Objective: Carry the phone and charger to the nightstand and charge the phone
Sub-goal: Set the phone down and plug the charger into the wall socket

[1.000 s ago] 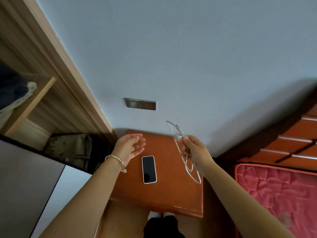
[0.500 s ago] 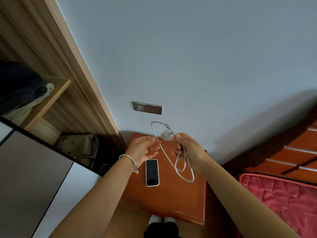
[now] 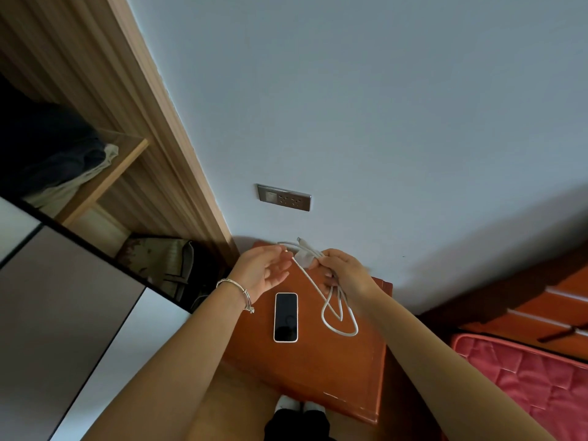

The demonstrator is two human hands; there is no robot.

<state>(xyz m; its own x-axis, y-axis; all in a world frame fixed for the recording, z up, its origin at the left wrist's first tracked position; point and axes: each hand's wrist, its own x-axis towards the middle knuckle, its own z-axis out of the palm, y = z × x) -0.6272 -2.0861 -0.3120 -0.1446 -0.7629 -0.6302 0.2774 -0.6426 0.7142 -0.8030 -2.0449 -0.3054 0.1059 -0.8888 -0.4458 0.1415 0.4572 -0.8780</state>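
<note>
A white-edged phone [image 3: 285,317] lies face up, screen dark, on the reddish-brown nightstand [image 3: 343,374]. My right hand [image 3: 345,274] is closed around the white charger: its plug block [image 3: 304,259] sits at my fingertips and loops of white cable [image 3: 339,316] hang below the hand, over the nightstand beside the phone. My left hand [image 3: 264,270] hovers just left of the plug with fingers apart, fingertips touching a strand of the cable. A grey wall socket [image 3: 283,197] is on the wall above the nightstand.
A wooden wardrobe [image 3: 95,148] with open shelves of folded clothes stands at the left, its sliding door [image 3: 54,313] in front. A bag [image 3: 165,262] sits between wardrobe and nightstand. A bed with a red mattress [image 3: 528,383] and wooden headboard is at the right.
My left hand has risen from beside the phone to the cable near the plug. My right hand brought the charger left and up, toward the wall. The phone has not moved.
</note>
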